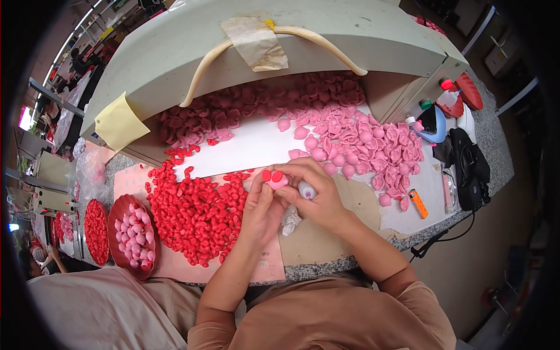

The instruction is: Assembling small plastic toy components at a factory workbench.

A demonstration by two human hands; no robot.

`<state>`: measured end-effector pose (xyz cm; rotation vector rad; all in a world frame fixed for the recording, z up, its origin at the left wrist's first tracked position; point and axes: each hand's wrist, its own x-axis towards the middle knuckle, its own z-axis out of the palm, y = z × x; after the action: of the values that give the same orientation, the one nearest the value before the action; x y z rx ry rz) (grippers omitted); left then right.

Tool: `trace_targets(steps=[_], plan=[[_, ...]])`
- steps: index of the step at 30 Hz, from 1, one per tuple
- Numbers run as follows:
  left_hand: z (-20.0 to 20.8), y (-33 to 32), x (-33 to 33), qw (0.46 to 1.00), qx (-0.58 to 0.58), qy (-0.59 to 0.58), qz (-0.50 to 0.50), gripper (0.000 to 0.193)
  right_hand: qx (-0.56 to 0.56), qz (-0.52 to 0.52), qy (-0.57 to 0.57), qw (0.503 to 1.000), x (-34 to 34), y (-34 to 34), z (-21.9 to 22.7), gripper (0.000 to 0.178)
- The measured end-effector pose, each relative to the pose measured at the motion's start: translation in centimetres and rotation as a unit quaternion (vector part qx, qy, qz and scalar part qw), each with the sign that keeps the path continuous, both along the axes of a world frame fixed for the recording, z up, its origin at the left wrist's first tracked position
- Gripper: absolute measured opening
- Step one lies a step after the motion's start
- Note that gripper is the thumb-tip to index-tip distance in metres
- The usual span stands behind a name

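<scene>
In front of my body, both hands meet over the table. My left hand [261, 205] is closed, its thumb and fingers pinching a small pink piece [280, 183] that carries two red oval parts [272, 175] side by side. Against the same piece rest the fingertips of my right hand [318, 189]. A small whitish bottle with a purple-tinted end [307, 191] is tucked in the right hand's fingers. To the left of my hands lies a large heap of red bean-shaped pieces [195, 216]. Pink petal-like and rounded pieces [373, 146] spread out at the right.
A grey metal housing [332, 46] with a curved pale tube [318, 39] stands over more pink pieces. At left are a red bowl of pink pieces [133, 236] and a tray of red ones [96, 230]. An orange lighter [418, 204] and black bag [469, 166] lie right.
</scene>
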<state>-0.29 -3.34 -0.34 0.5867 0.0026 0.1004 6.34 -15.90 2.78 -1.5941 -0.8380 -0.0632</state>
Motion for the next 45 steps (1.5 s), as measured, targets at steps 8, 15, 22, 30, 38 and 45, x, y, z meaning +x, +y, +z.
trace_targets(steps=[8, 15, 22, 30, 38, 45], plan=[[-0.5, 0.1, -0.2, 0.997, 0.074, -0.006, 0.012, 0.043, -0.004, 0.006, 0.016, 1.0, -0.1, -0.2, -0.3, 0.034], [-1.0, -0.3, 0.0, 0.994, 0.107, 0.001, 0.03, 0.044, 0.01, -0.01, -0.035, 0.999, -0.2, -0.3, -0.2, 0.031], [0.3, 0.2, -0.9, 0.997, 0.061, -0.019, 0.044, 0.038, 0.024, -0.012, -0.058, 0.998, -0.8, 1.2, -0.1, 0.029], [-0.6, 1.0, 0.1, 0.993, 0.087, 0.038, 0.07, 0.035, 0.041, -0.033, 0.197, 0.979, -1.6, 0.4, -0.4, 0.03], [2.6, 11.6, -4.8, 0.907, -0.085, -0.059, 0.408, 0.032, 0.066, -0.042, 0.11, 0.991, -1.0, -0.6, -0.9, 0.039], [0.4, 19.0, -11.3, 0.843, -0.136, -0.151, 0.498, 0.049, 0.122, -0.037, 0.143, 0.981, -0.2, 0.1, -0.5, 0.037]])
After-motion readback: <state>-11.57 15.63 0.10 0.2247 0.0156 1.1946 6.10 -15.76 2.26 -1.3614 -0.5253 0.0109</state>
